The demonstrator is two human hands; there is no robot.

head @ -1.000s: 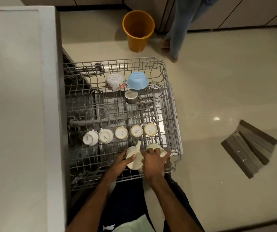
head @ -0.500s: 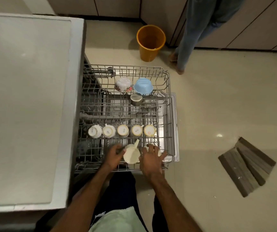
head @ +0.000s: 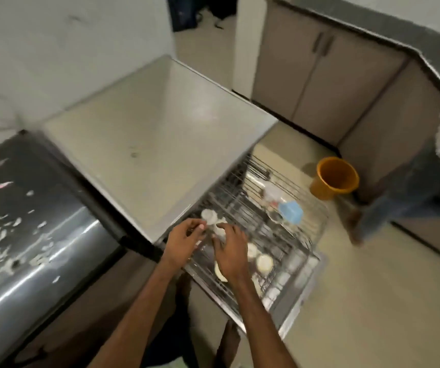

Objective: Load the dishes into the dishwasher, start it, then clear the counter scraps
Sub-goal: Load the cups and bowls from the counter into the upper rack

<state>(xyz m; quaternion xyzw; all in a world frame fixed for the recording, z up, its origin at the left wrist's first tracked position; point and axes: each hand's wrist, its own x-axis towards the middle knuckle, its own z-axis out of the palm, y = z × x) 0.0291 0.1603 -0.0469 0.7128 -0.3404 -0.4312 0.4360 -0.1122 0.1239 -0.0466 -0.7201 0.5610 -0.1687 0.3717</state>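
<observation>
The pulled-out wire dishwasher rack point(head: 317, 227) holds a blue bowl point(head: 290, 211), a patterned bowl point(head: 272, 193) and several upturned white cups point(head: 264, 262). The picture is smeared by motion. My left hand point(head: 184, 243) hovers over the rack's near left corner, fingers apart, its tips beside a white cup point(head: 220, 227). Close on that cup's other side, my right hand point(head: 231, 251) lies spread above other cups and hides most of them. Neither hand clearly grips anything.
The dishwasher's pale top point(head: 155, 144) is beside the rack. Left of it is a dark shiny counter point(head: 27, 208) strewn with pale scraps. An orange bucket point(head: 333, 179) stands on the floor by grey cabinets point(head: 320, 75). Another person's legs point(head: 405, 197) stand at right.
My view has swung left and up, bringing the dark counter and wall into sight. My left hand has let go of the cup it held; both hands stay over the rack.
</observation>
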